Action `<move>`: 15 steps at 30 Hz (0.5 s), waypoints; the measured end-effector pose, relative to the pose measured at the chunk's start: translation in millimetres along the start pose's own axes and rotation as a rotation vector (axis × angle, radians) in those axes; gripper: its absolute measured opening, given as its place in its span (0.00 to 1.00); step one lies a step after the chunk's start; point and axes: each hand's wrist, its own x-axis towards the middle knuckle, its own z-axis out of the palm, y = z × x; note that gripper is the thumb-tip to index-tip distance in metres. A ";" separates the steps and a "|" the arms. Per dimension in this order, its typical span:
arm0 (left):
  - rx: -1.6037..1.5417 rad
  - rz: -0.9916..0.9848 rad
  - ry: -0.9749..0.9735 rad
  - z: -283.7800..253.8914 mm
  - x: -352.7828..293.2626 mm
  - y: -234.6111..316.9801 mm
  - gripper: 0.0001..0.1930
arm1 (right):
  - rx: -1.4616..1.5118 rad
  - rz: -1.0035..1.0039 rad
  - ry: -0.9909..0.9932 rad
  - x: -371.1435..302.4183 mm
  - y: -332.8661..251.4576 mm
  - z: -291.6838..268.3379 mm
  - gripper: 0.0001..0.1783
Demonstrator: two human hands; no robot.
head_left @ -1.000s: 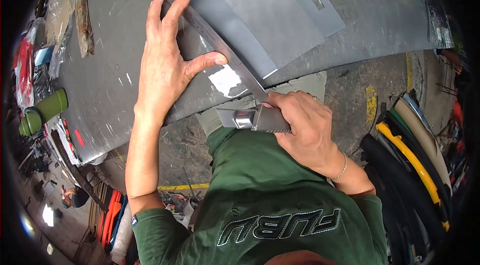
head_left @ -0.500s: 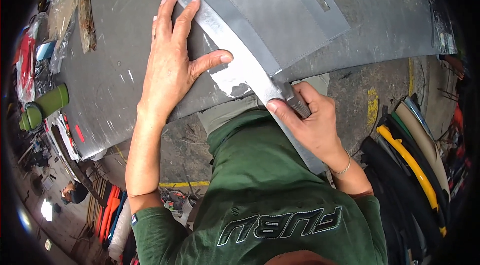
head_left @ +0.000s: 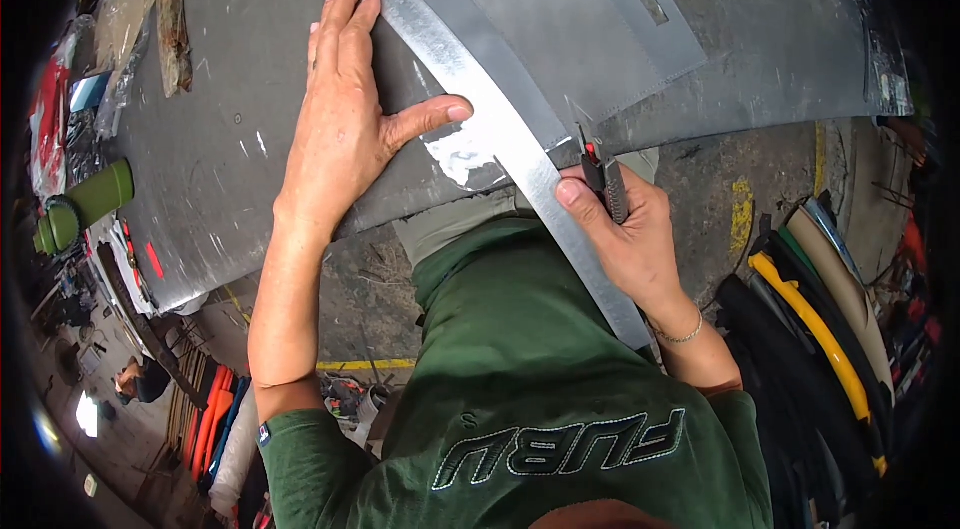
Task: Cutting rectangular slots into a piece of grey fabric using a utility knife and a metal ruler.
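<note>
Ruler (head_left: 440, 47) laid along grey panel (head_left: 540, 19) on desk (head_left: 250, 79), its near end overhanging, its side touched by spread left hand (head_left: 345, 119), cutter (head_left: 614, 194) clamped in right hand (head_left: 642, 241) beside ruler

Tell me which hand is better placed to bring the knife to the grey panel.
Probably the right hand: it holds the knife, close to the near corner of the grey panel. The left hand holds no tool and lies spread by the metal strip.

Knife (head_left: 612, 191) in right hand (head_left: 637, 241)
</note>
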 end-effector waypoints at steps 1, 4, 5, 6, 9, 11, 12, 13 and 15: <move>0.014 0.003 -0.002 -0.6 0.2 -0.5 0.59 | -0.009 -0.001 0.016 -0.7 -1.1 0.2 0.13; -0.017 -0.012 -0.002 0.2 0.6 3.3 0.59 | -0.014 -0.018 0.045 -1.9 0.2 1.2 0.12; -0.087 -0.048 -0.015 -1.7 1.3 4.6 0.60 | -0.012 -0.023 0.065 -1.6 1.7 1.7 0.11; -0.083 -0.050 -0.008 -1.8 1.0 3.9 0.60 | -0.013 -0.031 0.061 -1.9 2.7 1.5 0.11; -0.029 0.001 0.011 1.3 -1.7 -0.3 0.61 | -0.013 -0.055 0.068 -1.7 3.0 1.4 0.10; -0.021 0.023 0.004 2.0 -3.5 -1.7 0.58 | -0.005 -0.054 0.076 -1.2 2.2 2.1 0.10; -0.019 0.021 0.012 1.3 -3.2 -1.9 0.58 | -0.008 -0.061 0.072 -1.4 1.9 2.0 0.10; -0.015 0.025 0.000 0.8 -2.9 -2.1 0.57 | -0.011 -0.055 0.083 -1.5 2.5 2.1 0.10; -0.009 0.025 -0.005 1.3 -2.6 -3.8 0.55 | -0.018 -0.055 0.089 -1.9 2.7 2.2 0.09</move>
